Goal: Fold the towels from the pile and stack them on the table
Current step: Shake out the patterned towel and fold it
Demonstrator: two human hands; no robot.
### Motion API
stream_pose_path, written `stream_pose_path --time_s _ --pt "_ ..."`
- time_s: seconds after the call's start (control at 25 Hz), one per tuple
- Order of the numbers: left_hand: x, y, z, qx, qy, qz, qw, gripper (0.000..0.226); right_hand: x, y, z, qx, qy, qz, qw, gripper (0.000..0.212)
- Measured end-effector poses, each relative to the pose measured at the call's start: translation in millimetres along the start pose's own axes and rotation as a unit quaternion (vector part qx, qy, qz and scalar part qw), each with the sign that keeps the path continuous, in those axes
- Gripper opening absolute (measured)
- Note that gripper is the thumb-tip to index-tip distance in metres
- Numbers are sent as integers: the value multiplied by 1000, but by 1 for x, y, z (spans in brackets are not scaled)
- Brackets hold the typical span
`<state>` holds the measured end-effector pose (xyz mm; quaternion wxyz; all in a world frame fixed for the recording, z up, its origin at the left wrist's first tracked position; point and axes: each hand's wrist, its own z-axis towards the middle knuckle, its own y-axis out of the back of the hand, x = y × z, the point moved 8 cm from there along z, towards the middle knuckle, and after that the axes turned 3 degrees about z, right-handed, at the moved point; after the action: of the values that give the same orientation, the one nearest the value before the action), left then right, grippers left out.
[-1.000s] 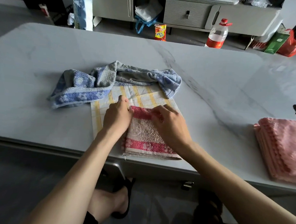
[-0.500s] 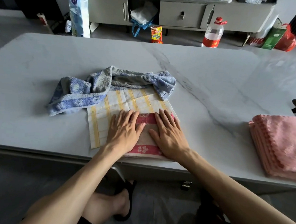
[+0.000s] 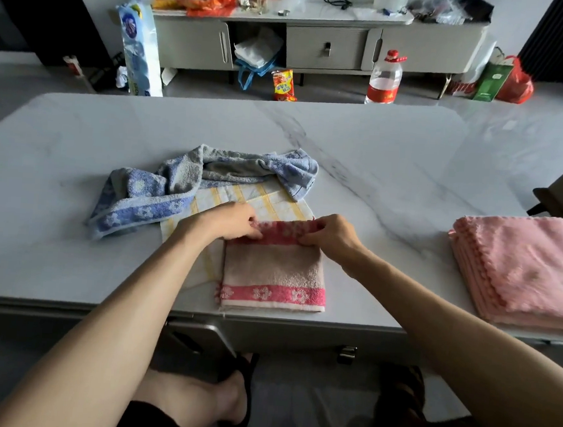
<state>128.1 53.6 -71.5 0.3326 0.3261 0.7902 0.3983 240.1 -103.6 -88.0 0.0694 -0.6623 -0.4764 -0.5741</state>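
Head: hands [image 3: 229, 221] [image 3: 330, 236], flat before, now pinch towel [image 3: 272, 272] edge.

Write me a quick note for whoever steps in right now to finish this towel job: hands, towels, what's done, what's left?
Left hand and right hand: each pinches the far edge of the beige-and-pink towel.
That towel lies partly folded at the table's near edge, on top of the flat yellow checked towel.
The blue towel is crumpled behind, overlapping the checked one.
Done: a folded pink stack sits to the right.
Left: probably finish this fold, stack it, then fold the checked and blue towels.
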Motion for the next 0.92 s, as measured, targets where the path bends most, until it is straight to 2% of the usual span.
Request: stream_pose_path --time_s 0.08,0.16,0.24,0.32,0.4,0.52,0.6,0.64,0.72,0.76,0.8,0.84,0.92 --pt "-7 5 -17 13 -24 -36 999 32 3 5 -13 57 0 46 997 15" --pt "-22 12 -41 12 -62 -55 996 31 7 17 -36 116 5 47 992 11" --pt "-47 24 -62 -1 -113 -64 992 30 12 39 -59 144 20 31 989 28" --pt "-74 46 -73 -61 -145 -61 986 33 31 72 -70 109 58 29 992 29" --pt "-105 79 -78 -187 -169 -46 967 31 56 117 -73 26 120 45 991 22" --pt "-152 109 -93 -361 -225 15 905 30 76 174 -80 -100 229 -5 968 31" --pt "-171 93 -92 -395 -267 69 877 31 58 185 -85 -142 277 -93 946 28" --pt "-174 69 -84 -372 -282 95 879 30 38 180 -85 -140 282 -139 939 30" --pt "-166 2 -56 -243 -292 121 917 29 -19 159 -81 -83 224 -220 946 36" --pt "-157 -33 -45 -162 -280 107 940 28 -48 150 -80 -52 177 -242 952 36" --pt "-147 -56 -35 -119 -263 65 955 25 -70 146 -77 -44 134 -239 961 33" --pt "-138 -64 -26 -133 -244 11 961 20 -85 148 -73 -63 90 -209 972 27" --pt "-120 -52 -10 -235 -167 -71 955 13 -101 156 -60 -116 15 -105 988 12"
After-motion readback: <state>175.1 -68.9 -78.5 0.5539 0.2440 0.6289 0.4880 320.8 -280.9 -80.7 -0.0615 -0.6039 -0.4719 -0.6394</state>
